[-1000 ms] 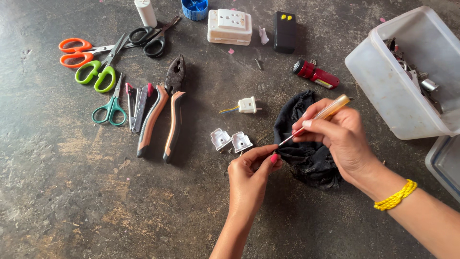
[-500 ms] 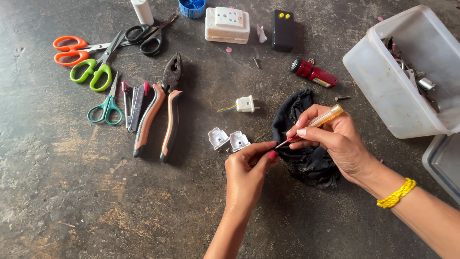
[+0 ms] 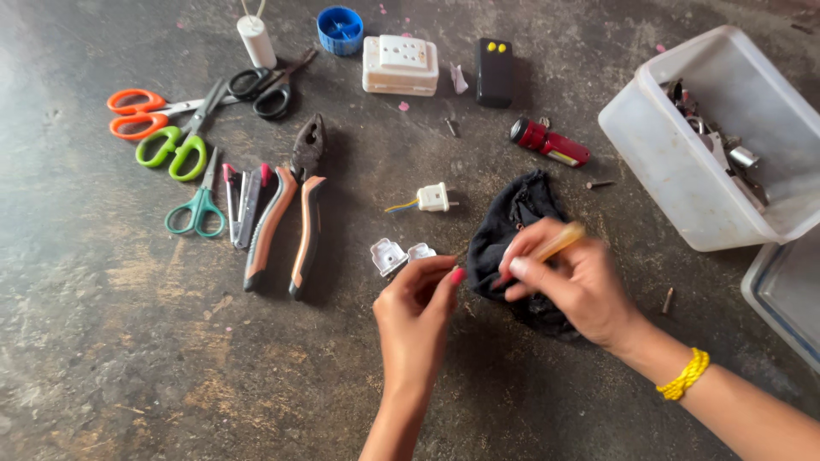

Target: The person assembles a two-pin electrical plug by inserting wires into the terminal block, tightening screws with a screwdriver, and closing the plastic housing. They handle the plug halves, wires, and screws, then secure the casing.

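Screwdriver (image 3: 555,243) | right hand (image 3: 571,286) | yellow handle up-right, tip down-left toward left hand (image 3: 418,307)

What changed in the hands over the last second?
The right hand has tilted the thin screwdriver with the amber handle lower and drawn closer to the left hand, which stays pinched at the tip. Nothing was taken up or let go. The black cloth, the two white plug shells, the pliers with orange and black grips and the translucent plastic box lie as before.
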